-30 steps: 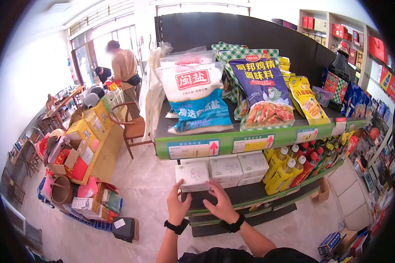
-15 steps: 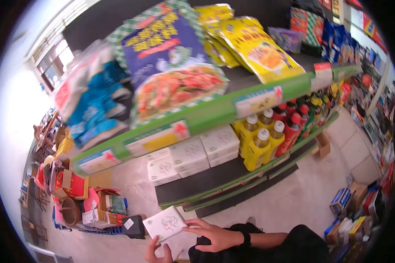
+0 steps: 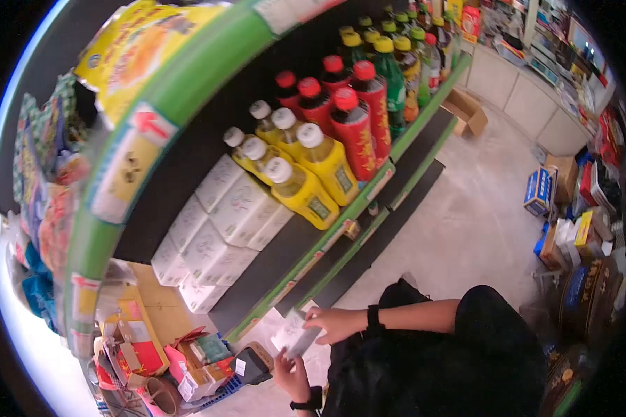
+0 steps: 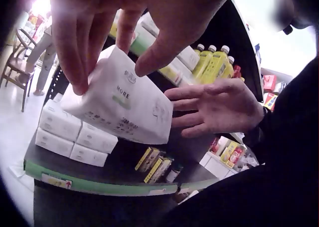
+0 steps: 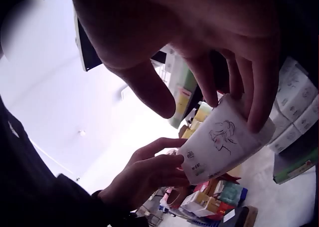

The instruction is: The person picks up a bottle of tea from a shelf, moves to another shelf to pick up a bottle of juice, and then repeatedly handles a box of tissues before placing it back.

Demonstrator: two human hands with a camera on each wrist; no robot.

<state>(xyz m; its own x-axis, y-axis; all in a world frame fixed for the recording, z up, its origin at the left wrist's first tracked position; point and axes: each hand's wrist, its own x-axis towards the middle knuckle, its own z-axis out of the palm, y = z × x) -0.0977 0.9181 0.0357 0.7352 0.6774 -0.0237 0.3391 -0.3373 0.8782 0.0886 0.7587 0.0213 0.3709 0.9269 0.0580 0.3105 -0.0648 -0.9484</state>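
A white tissue pack with a line-drawn head on its face is held up in front of the shelf, low in the head view. My left hand grips one end of it; in the left wrist view, thumb and fingers lie on opposite sides of the pack. At the other end is my right hand, with its fingers straight along the pack and the thumb apart, as the right wrist view shows. Matching tissue packs stand stacked on the shelf.
Yellow-labelled bottles and red-labelled bottles line the shelf beside the stack. A green price-tag edge of the upper shelf crosses the head view. An open carton sits on the floor, and boxes pile up at the right.
Both hands moved from the stack on the shelf to low in front of the body, bringing one tissue pack along and turning it. The head view has swung right and down.
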